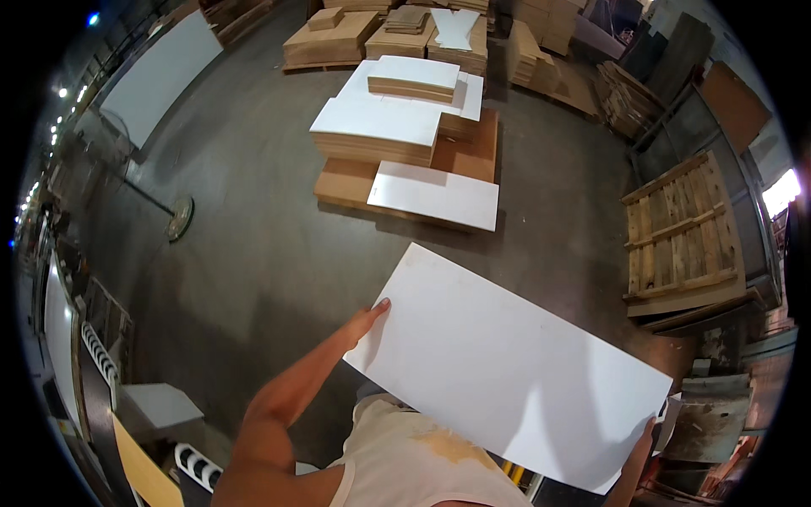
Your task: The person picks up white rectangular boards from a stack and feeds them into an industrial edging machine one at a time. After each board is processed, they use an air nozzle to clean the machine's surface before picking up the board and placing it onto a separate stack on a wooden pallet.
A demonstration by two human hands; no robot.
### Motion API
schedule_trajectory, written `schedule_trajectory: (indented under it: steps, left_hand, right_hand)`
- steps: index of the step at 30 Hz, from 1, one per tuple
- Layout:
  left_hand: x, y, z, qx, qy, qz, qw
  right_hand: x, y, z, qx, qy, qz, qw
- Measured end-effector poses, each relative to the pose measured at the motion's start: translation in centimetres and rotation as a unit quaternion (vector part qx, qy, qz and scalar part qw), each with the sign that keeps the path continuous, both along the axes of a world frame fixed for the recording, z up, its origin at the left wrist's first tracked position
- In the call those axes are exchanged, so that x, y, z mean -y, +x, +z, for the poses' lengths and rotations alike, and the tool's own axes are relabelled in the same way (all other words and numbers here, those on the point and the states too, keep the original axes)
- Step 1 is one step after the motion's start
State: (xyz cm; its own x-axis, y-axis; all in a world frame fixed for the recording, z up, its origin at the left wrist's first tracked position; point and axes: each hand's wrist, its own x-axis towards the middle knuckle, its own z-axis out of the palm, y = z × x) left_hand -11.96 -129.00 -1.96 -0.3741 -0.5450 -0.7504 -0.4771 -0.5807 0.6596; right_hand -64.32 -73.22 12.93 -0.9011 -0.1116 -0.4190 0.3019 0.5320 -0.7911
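A white rectangular panel spans the space in front of my body, tilted so its right end sits lower in the picture. My left hand grips its left short edge, thumb on the top face and fingers hidden beneath. At the other end my right hand holds the right edge, mostly hidden, with only part of it showing beside the board. Beyond the panel, stacked white boards with brown edges rest on a brown base. A single white board lies at the near side of that stack.
Brown board piles stand at the back. A wooden pallet leans at the right near a metal frame. On the left are a round-based stand and a large white sheet. A white block-like piece sits lower left.
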Motion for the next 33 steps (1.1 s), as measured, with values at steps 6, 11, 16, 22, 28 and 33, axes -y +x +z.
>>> schedule_trajectory:
  steps: [6,11,16,22,28,33]
  left_hand:
    - [17.8,-5.3,-1.6,0.058,-0.054,0.02,0.997]
    - [32.5,-9.5,-7.3,0.054,-0.025,0.062,0.996]
    - [44.9,-9.9,-18.2,0.332,-0.174,0.092,0.923]
    - [58.1,-6.0,-33.1,0.236,-0.042,0.116,0.964]
    - [70.8,-10.6,-52.6,0.266,0.02,0.173,0.948]
    - [74.8,-8.7,-62.6,0.271,-0.045,0.207,0.939]
  right_hand:
    - [22.7,-4.8,-4.8,-0.037,-0.002,0.0,0.999]
    - [41.5,-14.8,-21.1,-0.106,0.031,0.052,0.993]
    - [63.3,-22.3,-35.6,0.048,0.003,0.128,0.991]
    - [78.8,-23.4,-56.7,0.051,0.101,0.185,0.976]
    - [90.2,-25.7,-70.6,-0.085,0.139,0.214,0.963]
    - [96.8,-24.6,-77.6,-0.016,0.102,0.199,0.975]
